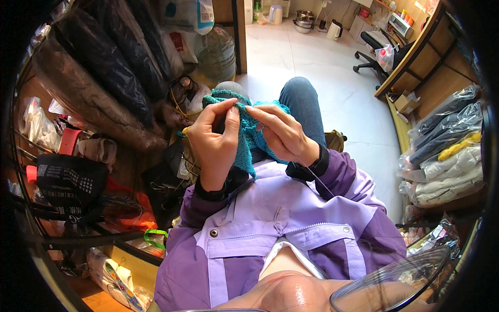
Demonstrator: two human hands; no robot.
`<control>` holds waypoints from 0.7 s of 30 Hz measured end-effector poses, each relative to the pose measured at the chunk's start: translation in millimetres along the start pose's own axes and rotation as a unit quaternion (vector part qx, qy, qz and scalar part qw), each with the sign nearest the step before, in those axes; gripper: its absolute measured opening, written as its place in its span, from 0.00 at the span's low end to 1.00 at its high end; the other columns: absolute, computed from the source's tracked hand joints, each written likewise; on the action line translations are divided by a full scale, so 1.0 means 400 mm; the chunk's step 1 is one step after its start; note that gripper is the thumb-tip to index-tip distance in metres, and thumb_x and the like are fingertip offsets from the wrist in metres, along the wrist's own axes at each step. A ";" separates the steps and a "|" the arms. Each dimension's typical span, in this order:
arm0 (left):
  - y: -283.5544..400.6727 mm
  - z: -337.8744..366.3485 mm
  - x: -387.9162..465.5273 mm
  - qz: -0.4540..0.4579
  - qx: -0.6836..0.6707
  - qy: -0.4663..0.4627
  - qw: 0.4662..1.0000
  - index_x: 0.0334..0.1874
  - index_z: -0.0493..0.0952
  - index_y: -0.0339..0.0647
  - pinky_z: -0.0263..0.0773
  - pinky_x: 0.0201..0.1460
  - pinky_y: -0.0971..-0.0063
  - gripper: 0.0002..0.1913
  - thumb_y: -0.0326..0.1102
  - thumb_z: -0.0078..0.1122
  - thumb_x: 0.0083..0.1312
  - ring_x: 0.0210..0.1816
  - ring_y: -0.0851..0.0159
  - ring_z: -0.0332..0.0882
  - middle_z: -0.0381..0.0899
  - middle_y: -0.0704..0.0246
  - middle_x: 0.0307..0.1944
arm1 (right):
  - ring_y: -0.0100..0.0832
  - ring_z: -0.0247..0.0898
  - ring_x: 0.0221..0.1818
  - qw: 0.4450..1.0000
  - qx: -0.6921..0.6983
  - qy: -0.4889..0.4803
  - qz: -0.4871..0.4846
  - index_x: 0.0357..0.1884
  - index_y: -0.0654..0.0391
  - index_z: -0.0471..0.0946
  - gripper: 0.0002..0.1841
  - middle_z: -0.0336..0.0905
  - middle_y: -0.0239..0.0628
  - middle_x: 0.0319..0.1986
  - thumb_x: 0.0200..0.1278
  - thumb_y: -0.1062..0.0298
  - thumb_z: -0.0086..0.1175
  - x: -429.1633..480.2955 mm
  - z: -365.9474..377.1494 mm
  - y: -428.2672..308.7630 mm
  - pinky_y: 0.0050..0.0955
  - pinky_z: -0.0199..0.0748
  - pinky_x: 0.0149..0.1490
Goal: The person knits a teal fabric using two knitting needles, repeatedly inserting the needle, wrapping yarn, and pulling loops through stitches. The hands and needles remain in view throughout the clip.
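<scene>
A piece of teal knitted fabric [242, 150] hangs from my two hands over my lap and between my knees. My left hand [218, 138] pinches its upper edge between thumb and forefinger. Close beside it, my right hand [286, 134] grips the same edge with its fingertips. A thin needle or cable [315, 177] runs from under my right palm down towards the purple sleeve; which of the two it is, I cannot tell. A small yellow item, perhaps a ring, shows at my left hand's outer side.
Plastic-wrapped dark garments [105, 58] hang at the left, near a large clear water bottle [216, 54]. A black bag [72, 183] lies lower left. Wrapped folded jackets [448, 171] are stacked at the right. An office chair [376, 54] and an electric kettle [334, 30] stand farther off.
</scene>
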State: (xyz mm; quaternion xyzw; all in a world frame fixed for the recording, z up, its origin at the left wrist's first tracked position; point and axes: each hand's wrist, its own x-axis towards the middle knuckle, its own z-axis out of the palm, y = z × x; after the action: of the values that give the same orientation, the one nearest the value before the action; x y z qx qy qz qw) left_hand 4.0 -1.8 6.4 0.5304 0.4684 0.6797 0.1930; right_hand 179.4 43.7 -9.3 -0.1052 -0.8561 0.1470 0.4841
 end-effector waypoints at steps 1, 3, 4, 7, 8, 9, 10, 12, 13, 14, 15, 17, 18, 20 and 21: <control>0.001 0.001 -0.001 -0.004 -0.002 0.003 1.000 0.45 0.86 0.33 0.79 0.45 0.78 0.07 0.27 0.66 0.68 0.38 0.72 0.86 0.90 0.65 0.35 | 0.47 0.81 0.47 1.000 -0.007 0.005 0.002 0.68 0.69 0.71 0.28 0.76 0.55 0.54 0.63 0.87 0.51 -0.001 0.001 -0.001 0.37 0.81 0.50; 0.003 0.005 -0.004 -0.012 -0.003 0.008 1.000 0.45 0.86 0.33 0.79 0.44 0.78 0.07 0.27 0.67 0.68 0.37 0.71 0.87 0.90 0.64 0.35 | 0.47 0.81 0.46 1.000 -0.005 0.018 0.006 0.68 0.69 0.71 0.28 0.76 0.54 0.53 0.63 0.87 0.52 0.000 0.004 -0.004 0.37 0.81 0.50; 0.003 0.007 -0.005 -0.007 -0.004 0.014 1.000 0.45 0.86 0.33 0.79 0.44 0.78 0.07 0.27 0.67 0.67 0.37 0.71 0.87 0.90 0.64 0.35 | 0.47 0.81 0.46 1.000 -0.024 0.016 -0.001 0.67 0.68 0.71 0.27 0.77 0.54 0.53 0.63 0.86 0.53 0.003 0.005 -0.003 0.37 0.81 0.50; 0.002 0.009 -0.007 0.008 0.016 0.025 1.000 0.44 0.86 0.33 0.79 0.44 0.76 0.07 0.28 0.67 0.67 0.37 0.69 0.87 0.90 0.62 0.35 | 0.47 0.81 0.44 0.998 -0.062 0.013 -0.031 0.66 0.67 0.72 0.26 0.77 0.51 0.52 0.63 0.84 0.55 0.021 0.002 -0.003 0.38 0.81 0.48; 0.000 0.009 -0.006 0.018 0.033 0.026 0.999 0.43 0.86 0.32 0.79 0.43 0.76 0.07 0.28 0.67 0.67 0.36 0.68 0.87 0.89 0.62 0.35 | 0.46 0.80 0.44 0.996 -0.075 0.006 -0.043 0.65 0.66 0.73 0.27 0.77 0.50 0.51 0.62 0.84 0.56 0.029 -0.004 -0.002 0.38 0.80 0.47; -0.001 0.009 -0.004 0.029 0.052 0.026 0.998 0.43 0.86 0.32 0.79 0.42 0.75 0.07 0.28 0.67 0.67 0.35 0.67 0.87 0.89 0.61 0.34 | 0.46 0.80 0.43 0.994 -0.090 0.000 -0.057 0.65 0.65 0.73 0.27 0.77 0.48 0.50 0.61 0.83 0.57 0.037 -0.011 0.000 0.38 0.80 0.46; -0.002 0.006 0.000 0.039 0.060 0.023 0.997 0.42 0.86 0.32 0.79 0.41 0.74 0.07 0.28 0.67 0.66 0.35 0.66 0.87 0.89 0.60 0.34 | 0.46 0.80 0.42 0.992 -0.105 -0.036 -0.059 0.65 0.64 0.73 0.28 0.78 0.48 0.49 0.60 0.84 0.58 0.045 -0.023 0.002 0.38 0.80 0.46; -0.002 0.001 0.010 0.062 0.085 0.017 0.994 0.41 0.85 0.31 0.79 0.40 0.73 0.06 0.27 0.66 0.66 0.34 0.64 0.87 0.88 0.59 0.33 | 0.46 0.79 0.41 0.981 -0.143 -0.117 -0.058 0.67 0.62 0.72 0.32 0.79 0.47 0.47 0.56 0.85 0.58 0.061 -0.067 0.007 0.38 0.78 0.46; 0.000 0.002 0.015 0.068 0.082 0.012 0.994 0.41 0.85 0.31 0.78 0.39 0.73 0.06 0.27 0.66 0.66 0.34 0.63 0.86 0.87 0.59 0.33 | 0.44 0.78 0.40 0.981 -0.145 -0.122 -0.048 0.63 0.59 0.76 0.29 0.80 0.44 0.43 0.55 0.85 0.58 0.071 -0.080 0.013 0.38 0.76 0.45; 0.002 0.003 0.020 0.072 0.083 0.006 0.994 0.40 0.84 0.31 0.78 0.38 0.72 0.06 0.27 0.66 0.66 0.33 0.63 0.86 0.87 0.59 0.32 | 0.44 0.79 0.40 0.983 -0.129 -0.117 -0.050 0.59 0.59 0.78 0.26 0.80 0.43 0.42 0.56 0.85 0.58 0.087 -0.095 0.025 0.38 0.77 0.44; 0.006 0.005 0.022 0.074 0.087 -0.001 0.993 0.40 0.84 0.31 0.77 0.37 0.72 0.05 0.26 0.65 0.66 0.33 0.62 0.86 0.87 0.59 0.32 | 0.44 0.79 0.40 0.985 -0.114 -0.118 -0.045 0.56 0.58 0.80 0.22 0.80 0.43 0.41 0.58 0.85 0.58 0.104 -0.108 0.038 0.38 0.78 0.44; 0.016 0.007 0.025 0.064 0.089 -0.015 0.994 0.40 0.84 0.31 0.77 0.36 0.72 0.05 0.26 0.65 0.66 0.32 0.62 0.85 0.87 0.58 0.33 | 0.44 0.82 0.37 0.988 -0.102 -0.118 0.001 0.48 0.57 0.84 0.13 0.81 0.41 0.38 0.63 0.80 0.60 0.139 -0.112 0.063 0.38 0.80 0.41; 0.021 0.006 0.027 0.059 0.090 -0.023 0.994 0.41 0.84 0.31 0.76 0.36 0.72 0.06 0.26 0.65 0.66 0.32 0.62 0.85 0.87 0.58 0.33 | 0.45 0.81 0.37 0.991 -0.074 -0.112 -0.024 0.46 0.58 0.83 0.11 0.79 0.42 0.37 0.63 0.80 0.60 0.167 -0.098 0.082 0.38 0.80 0.41; 0.029 0.004 0.036 0.068 0.108 -0.039 0.991 0.43 0.85 0.32 0.76 0.39 0.76 0.06 0.28 0.64 0.68 0.33 0.69 0.83 0.87 0.63 0.33 | 0.45 0.81 0.36 0.992 -0.034 -0.110 -0.058 0.44 0.58 0.84 0.07 0.79 0.41 0.36 0.65 0.78 0.61 0.222 -0.070 0.107 0.37 0.79 0.41; 0.031 0.002 0.039 0.078 0.115 -0.045 0.989 0.44 0.85 0.32 0.76 0.41 0.79 0.07 0.28 0.64 0.70 0.34 0.72 0.82 0.88 0.65 0.33 | 0.44 0.81 0.36 0.991 -0.020 -0.114 -0.064 0.43 0.57 0.84 0.06 0.81 0.40 0.36 0.66 0.76 0.62 0.243 -0.060 0.113 0.36 0.80 0.41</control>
State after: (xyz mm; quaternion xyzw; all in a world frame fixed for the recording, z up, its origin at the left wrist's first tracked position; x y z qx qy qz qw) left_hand 1.9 4.4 25.2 0.6145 0.4914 0.6094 0.0978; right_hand 152.3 120.9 63.9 -0.0418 -0.9133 0.1098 0.3899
